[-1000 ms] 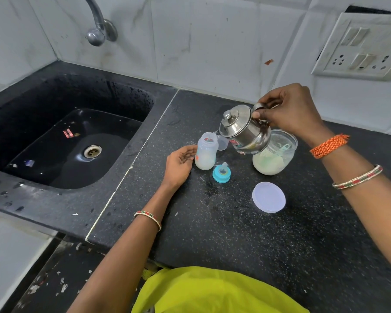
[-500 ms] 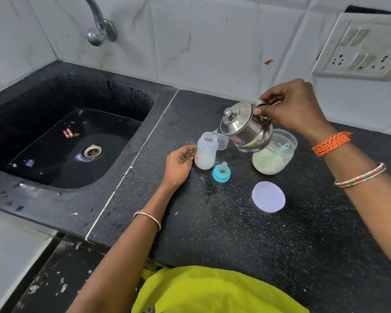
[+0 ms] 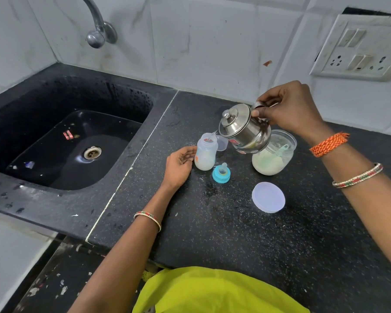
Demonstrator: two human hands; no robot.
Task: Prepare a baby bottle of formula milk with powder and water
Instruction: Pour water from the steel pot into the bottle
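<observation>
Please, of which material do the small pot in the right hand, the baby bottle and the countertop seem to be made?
Pot: polished metal, probably stainless steel; it gives mirror-like reflections.
Baby bottle: translucent, slightly cloudy plastic, as it looks; the whitish content shows through the wall.
Countertop: black stone with pale specks, possibly granite; smooth and a little glossy.

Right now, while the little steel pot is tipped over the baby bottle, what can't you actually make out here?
All in the head view:
- Inside the steel pot: its closed lid hides how much water is left.
- Jar of powder: the pot covers its near rim.
- Small clear cup: mostly hidden behind the baby bottle and the pot.
- Tap: cut off by the top edge.
</observation>
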